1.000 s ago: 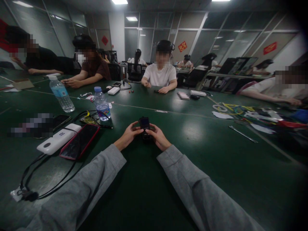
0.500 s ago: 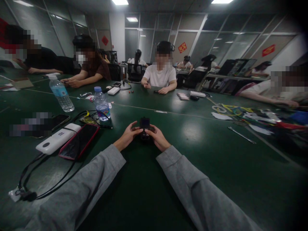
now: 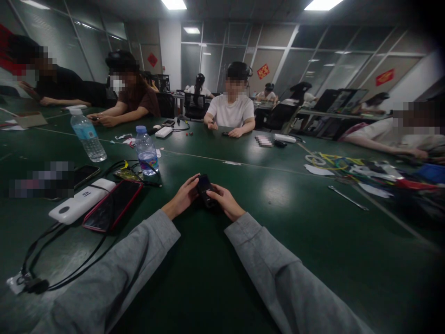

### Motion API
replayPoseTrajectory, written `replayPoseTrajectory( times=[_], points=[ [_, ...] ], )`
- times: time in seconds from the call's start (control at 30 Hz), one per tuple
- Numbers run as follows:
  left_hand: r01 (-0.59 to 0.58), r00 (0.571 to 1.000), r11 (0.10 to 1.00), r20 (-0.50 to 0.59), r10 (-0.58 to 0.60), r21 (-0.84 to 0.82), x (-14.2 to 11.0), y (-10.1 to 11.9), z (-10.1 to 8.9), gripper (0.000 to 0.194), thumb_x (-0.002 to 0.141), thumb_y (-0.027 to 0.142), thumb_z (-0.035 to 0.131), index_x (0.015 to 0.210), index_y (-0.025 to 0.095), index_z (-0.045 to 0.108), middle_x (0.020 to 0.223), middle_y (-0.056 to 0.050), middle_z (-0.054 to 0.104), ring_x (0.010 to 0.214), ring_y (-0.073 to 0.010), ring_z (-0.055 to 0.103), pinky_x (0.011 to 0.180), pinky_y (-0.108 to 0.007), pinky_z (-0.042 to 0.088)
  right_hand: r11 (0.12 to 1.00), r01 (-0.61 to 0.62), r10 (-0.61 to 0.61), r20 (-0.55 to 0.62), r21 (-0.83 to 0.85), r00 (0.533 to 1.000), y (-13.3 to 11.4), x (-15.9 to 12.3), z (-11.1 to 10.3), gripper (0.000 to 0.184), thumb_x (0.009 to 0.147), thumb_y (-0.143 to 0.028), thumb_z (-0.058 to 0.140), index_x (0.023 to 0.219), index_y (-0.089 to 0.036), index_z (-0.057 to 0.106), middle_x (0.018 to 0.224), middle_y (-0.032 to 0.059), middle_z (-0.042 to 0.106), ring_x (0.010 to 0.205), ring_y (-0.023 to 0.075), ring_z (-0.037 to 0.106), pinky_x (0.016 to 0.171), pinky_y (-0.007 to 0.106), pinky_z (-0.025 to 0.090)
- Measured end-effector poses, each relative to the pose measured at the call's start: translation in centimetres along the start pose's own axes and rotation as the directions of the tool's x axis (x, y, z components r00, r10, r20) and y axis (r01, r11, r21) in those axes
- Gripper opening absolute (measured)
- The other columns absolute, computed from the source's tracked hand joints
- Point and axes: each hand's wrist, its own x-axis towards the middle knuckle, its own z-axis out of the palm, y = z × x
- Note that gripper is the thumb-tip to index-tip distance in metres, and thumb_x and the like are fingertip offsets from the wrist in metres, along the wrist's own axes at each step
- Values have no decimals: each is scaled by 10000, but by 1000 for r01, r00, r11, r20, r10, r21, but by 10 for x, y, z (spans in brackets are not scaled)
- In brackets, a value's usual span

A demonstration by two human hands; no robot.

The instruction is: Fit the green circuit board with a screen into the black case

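Observation:
A small black handheld device with a dark screen and buttons below it point(image 3: 205, 186) is held just above or on the green table, leaning to the left; I cannot tell if it touches the top. My left hand point(image 3: 183, 195) grips its left side, with the fingers along the edge. On the other side my right hand point(image 3: 227, 202) holds it, the thumb resting on the front near the buttons. Both hands are closed around it, and the fingers behind the device are hidden.
Left of my arms lie a red-edged phone point(image 3: 113, 206), a white power bank point(image 3: 81, 200) and a looped black cord point(image 3: 64, 280). Two water bottles point(image 3: 146, 153) stand behind them. A wrench point(image 3: 347, 198) and tangled cables point(image 3: 342, 162) lie right. Several people sit around the green table point(image 3: 295, 232).
The device has turned from upright to tilted, its top swung left. My left thumb has left its front for the side, while my right thumb stays on the front.

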Motion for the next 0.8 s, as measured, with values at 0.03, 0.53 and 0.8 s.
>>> replayPoseTrajectory(
  times=[0.03, 0.53, 0.8],
  points=[
    [5, 1000, 1000, 0, -5, 3, 0, 0, -1, 479, 789, 325, 735, 1243, 239, 608, 1102, -61, 681, 915, -153, 650, 778, -250, 489, 1000, 0, 0, 5, -11, 1000, 0, 0, 0, 509, 692, -381, 791, 1158, -216, 667, 1113, 50, 713, 1060, 213, 647, 1013, 395, 462],
    [69, 997, 998, -20, -69, -9, -1, 2, 0, 424, 797, 313, 730, 1197, 244, 610, 990, -36, 689, 779, -131, 652, 700, -248, 495, 997, 20, -18, 23, -78, 1000, 2, 1, 4, 500, 723, -416, 763, 1174, -222, 669, 1161, 48, 702, 1129, 227, 619, 1054, 413, 423],
    [70, 998, 998, 6, -70, 11, -1, 2, -4, 433, 804, 307, 720, 1219, 257, 608, 1014, -39, 687, 798, -133, 657, 695, -244, 500, 990, 37, -33, 31, -133, 999, 3, 1, 4, 456, 778, -425, 705, 1188, -229, 662, 1179, 40, 686, 1085, 210, 625, 1028, 392, 433]
  ],
)
